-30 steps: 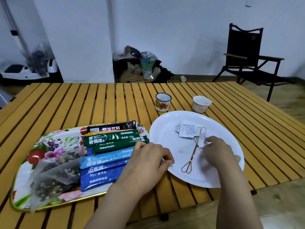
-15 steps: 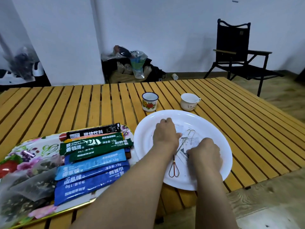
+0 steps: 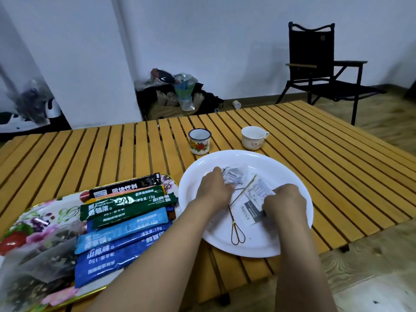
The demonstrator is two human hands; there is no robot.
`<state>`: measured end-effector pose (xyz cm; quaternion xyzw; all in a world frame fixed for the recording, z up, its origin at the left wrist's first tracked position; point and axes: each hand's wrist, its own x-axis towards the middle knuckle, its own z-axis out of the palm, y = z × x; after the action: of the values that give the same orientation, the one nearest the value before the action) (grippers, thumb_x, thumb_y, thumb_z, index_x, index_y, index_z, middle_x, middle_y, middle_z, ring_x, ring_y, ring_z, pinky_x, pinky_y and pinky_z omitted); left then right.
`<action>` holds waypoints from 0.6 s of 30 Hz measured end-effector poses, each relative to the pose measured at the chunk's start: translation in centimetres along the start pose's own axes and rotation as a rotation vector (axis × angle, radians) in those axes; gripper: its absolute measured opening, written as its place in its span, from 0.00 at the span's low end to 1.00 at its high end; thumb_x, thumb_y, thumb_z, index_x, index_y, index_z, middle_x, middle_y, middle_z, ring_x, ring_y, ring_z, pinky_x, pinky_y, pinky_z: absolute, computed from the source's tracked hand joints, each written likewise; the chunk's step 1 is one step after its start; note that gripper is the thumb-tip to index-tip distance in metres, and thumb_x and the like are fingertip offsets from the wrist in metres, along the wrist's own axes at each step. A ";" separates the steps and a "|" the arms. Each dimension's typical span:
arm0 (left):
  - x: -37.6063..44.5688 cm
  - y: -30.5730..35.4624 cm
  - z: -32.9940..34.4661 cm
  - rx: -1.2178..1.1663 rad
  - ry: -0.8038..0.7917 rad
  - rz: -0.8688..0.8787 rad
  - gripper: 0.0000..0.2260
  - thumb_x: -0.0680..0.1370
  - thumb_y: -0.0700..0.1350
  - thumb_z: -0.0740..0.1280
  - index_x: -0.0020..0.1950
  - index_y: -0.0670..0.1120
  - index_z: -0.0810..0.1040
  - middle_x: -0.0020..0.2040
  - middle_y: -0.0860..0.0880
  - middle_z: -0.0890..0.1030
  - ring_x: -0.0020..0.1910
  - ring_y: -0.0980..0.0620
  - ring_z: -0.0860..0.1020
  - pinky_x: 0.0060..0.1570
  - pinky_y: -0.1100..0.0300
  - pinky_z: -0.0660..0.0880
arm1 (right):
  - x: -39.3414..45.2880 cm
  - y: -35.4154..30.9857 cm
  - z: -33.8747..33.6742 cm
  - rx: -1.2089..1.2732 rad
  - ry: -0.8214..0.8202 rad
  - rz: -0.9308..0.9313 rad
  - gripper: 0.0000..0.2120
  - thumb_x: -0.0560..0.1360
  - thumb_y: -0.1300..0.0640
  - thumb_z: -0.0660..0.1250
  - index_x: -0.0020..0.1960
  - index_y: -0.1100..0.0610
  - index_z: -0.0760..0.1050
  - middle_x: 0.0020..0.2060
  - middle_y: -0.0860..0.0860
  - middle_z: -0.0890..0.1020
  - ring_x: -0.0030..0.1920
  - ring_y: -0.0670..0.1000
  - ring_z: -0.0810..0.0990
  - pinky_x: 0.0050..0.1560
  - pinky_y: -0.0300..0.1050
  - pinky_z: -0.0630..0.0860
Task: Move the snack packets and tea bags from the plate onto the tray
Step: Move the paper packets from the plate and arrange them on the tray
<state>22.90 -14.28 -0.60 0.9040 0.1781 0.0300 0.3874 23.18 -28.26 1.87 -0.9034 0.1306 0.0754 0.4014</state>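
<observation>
A white plate (image 3: 283,167) lies on the slatted table. Over it, my left hand (image 3: 213,188) pinches a small white sachet (image 3: 234,177), and my right hand (image 3: 284,202) grips a larger white packet (image 3: 253,207) that lies flat on the plate. Thin gold tongs (image 3: 236,230) rest on the plate between my hands. On the left, a floral tray (image 3: 54,210) holds several green, blue and black stick packets (image 3: 126,217) and clear tea bags (image 3: 38,262).
An enamel mug (image 3: 199,141) and a white cup (image 3: 254,137) stand just beyond the plate. A black folding chair (image 3: 319,70) is at the back right, bags of clutter (image 3: 177,93) against the wall. The table's front edge lies just under the plate.
My left hand went from the tray's edge onto the plate and took hold of the small sachet. My right hand closed on the larger packet. The view shifted right.
</observation>
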 end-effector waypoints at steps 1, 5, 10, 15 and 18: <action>-0.4 -0.2 -0.4 -0.018 0.003 0.002 0.15 0.77 0.46 0.65 0.61 0.42 0.70 0.61 0.43 0.76 0.60 0.43 0.73 0.52 0.55 0.69 | -0.1 0.1 -0.2 0.021 0.008 -0.009 0.05 0.71 0.68 0.63 0.45 0.64 0.75 0.34 0.56 0.74 0.29 0.51 0.68 0.25 0.40 0.59; -2.2 -1.0 -2.7 -0.006 0.023 0.020 0.12 0.79 0.45 0.62 0.60 0.42 0.67 0.55 0.44 0.76 0.53 0.44 0.74 0.45 0.57 0.68 | -0.4 -0.1 -1.5 0.076 0.070 -0.041 0.06 0.71 0.70 0.60 0.40 0.64 0.75 0.29 0.54 0.71 0.28 0.52 0.68 0.25 0.40 0.61; -3.2 -1.4 -4.6 0.297 -0.046 0.069 0.11 0.79 0.46 0.61 0.57 0.42 0.68 0.53 0.42 0.76 0.48 0.42 0.74 0.40 0.52 0.71 | -0.7 -0.5 -1.8 0.077 0.085 -0.129 0.11 0.71 0.73 0.62 0.39 0.58 0.74 0.29 0.50 0.72 0.32 0.53 0.73 0.31 0.43 0.69; -3.4 -0.7 -4.4 0.428 -0.076 0.141 0.15 0.77 0.47 0.64 0.61 0.45 0.67 0.57 0.43 0.77 0.51 0.44 0.74 0.45 0.51 0.73 | -0.8 -0.1 -1.8 -0.023 -0.068 -0.096 0.14 0.70 0.72 0.63 0.49 0.58 0.80 0.36 0.57 0.77 0.29 0.51 0.71 0.25 0.38 0.63; -3.4 -0.6 -4.1 0.442 -0.019 0.186 0.13 0.77 0.45 0.64 0.61 0.48 0.70 0.57 0.45 0.77 0.52 0.44 0.75 0.40 0.55 0.70 | -0.9 -0.2 -2.0 -0.036 -0.143 -0.063 0.11 0.69 0.70 0.66 0.47 0.59 0.79 0.32 0.56 0.76 0.32 0.55 0.73 0.29 0.39 0.68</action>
<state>18.72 -12.24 2.11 0.9796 0.0927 0.0174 0.1775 22.49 -29.47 3.61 -0.9065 0.0716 0.1295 0.3954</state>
